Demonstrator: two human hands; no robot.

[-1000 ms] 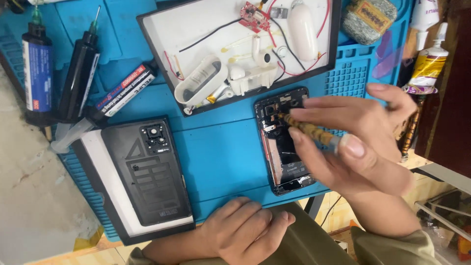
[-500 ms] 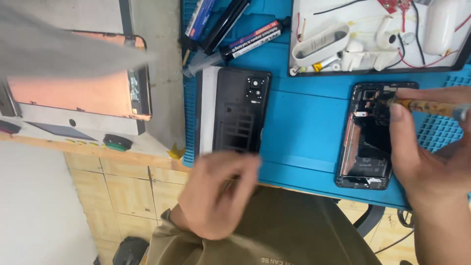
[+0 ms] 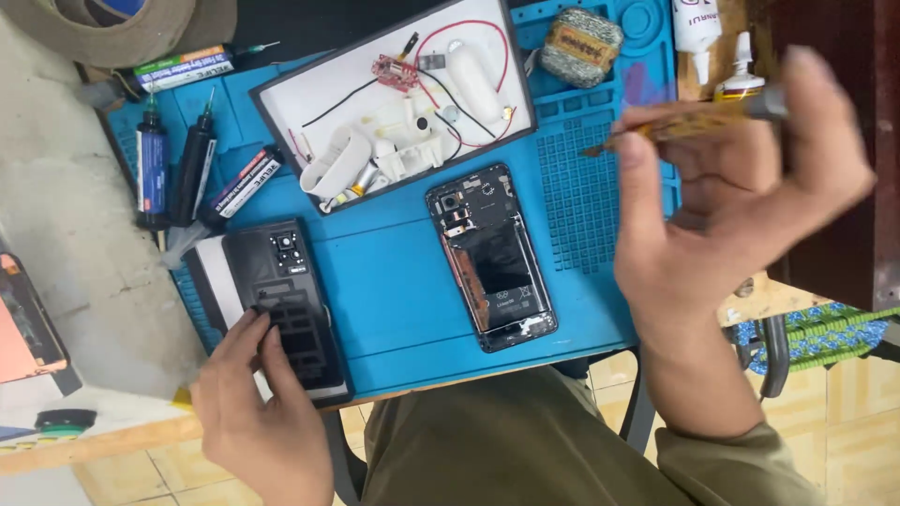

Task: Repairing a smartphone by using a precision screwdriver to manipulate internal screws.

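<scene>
Head view: left fingers (image 3: 258,342) touch the back cover (image 3: 286,305), lengthwise toward them; right hand (image 3: 741,197) pinches a tool (image 3: 689,122), lifted right of the phone (image 3: 490,255).

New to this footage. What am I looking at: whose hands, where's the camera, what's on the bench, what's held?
No machine here: a person's two bare hands, filmed by one camera worn on the head, looking down at a bench. A blue mat covers it. In the middle lies an opened phone, insides showing. Above it a white tray holds small parts and wires. At left are glue tubes. The left hand touches a black back cover. The right hand is raised off the mat and grips a thin tool, a little blurred.
</scene>
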